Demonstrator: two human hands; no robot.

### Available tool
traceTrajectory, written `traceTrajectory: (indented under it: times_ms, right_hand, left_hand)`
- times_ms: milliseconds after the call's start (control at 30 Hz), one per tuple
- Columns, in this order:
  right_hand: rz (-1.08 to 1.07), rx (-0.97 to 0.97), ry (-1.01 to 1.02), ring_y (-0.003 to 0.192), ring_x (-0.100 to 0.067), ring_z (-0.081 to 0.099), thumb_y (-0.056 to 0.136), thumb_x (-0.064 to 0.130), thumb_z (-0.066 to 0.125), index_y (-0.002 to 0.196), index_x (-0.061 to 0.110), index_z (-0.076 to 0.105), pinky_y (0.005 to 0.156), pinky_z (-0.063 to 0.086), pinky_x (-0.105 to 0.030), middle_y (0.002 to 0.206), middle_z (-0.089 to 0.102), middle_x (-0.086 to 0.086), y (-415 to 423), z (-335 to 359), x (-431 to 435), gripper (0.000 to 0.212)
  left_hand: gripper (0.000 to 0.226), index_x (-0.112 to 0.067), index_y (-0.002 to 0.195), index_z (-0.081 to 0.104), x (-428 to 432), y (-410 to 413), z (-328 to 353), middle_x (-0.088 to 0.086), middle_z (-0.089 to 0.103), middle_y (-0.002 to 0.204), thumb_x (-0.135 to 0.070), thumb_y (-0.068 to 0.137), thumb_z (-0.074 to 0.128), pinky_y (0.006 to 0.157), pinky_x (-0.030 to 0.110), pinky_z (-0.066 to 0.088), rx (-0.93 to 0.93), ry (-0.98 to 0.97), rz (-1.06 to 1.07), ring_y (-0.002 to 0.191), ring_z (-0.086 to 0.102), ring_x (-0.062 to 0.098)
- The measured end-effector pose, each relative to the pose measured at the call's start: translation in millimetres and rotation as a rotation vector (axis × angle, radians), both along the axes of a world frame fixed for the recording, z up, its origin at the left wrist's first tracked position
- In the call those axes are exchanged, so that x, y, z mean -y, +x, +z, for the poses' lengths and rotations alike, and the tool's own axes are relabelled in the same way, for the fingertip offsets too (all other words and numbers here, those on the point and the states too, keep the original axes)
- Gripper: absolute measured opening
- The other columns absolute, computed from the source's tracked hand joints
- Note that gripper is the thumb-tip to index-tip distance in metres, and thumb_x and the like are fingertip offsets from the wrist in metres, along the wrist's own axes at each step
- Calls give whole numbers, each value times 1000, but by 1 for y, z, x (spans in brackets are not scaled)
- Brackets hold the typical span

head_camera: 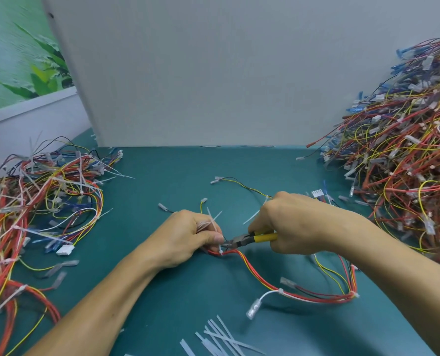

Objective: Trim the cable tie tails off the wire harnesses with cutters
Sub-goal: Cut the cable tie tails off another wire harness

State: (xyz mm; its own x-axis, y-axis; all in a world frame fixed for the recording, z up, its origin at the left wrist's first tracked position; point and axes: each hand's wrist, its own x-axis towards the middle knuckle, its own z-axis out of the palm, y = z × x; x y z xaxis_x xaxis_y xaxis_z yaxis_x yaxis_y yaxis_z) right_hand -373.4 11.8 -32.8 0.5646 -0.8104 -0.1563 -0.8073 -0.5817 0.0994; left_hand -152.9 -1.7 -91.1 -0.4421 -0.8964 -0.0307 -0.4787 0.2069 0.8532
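Wire harness (265, 281) lay at the centre of the green table (162, 181), with the cutters (244, 238) at its cable tie (221, 252).

My left hand (185, 237) gripped the red bundle at 9 o'clock of the tie, thumb pressed down, I judged to keep the tie steady and raised toward the blades. White tails (212, 218) stood up between its fingers; I could not tell whether they were loose or attached. My right hand (290, 222) was closed round the yellow handles, with the nose pointing to 9 o'clock at the tie. I could not tell if the jaws had bitten. The harness trailed off toward 4 o'clock. Cut tails (218, 337) lay at 6 o'clock. A long-tailed heap (33, 201) sat at 9 o'clock and a bigger heap (406, 150) at 3 o'clock, likely untrimmed and trimmed stock kept apart.
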Motion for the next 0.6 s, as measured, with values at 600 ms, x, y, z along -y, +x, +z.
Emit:
traceTrajectory:
  times_ms: [600]
  right_hand:
    - [-18, 24, -3, 80, -34, 54, 74, 15, 50, 77, 23, 48, 60, 42, -33, 76, 52, -4, 2, -15, -25, 8]
  left_hand:
    - [13, -21, 73, 69, -2, 2, 0, 0, 72, 73, -14, 84, 71, 81, 42, 54, 105, -75, -12, 76, 68, 23]
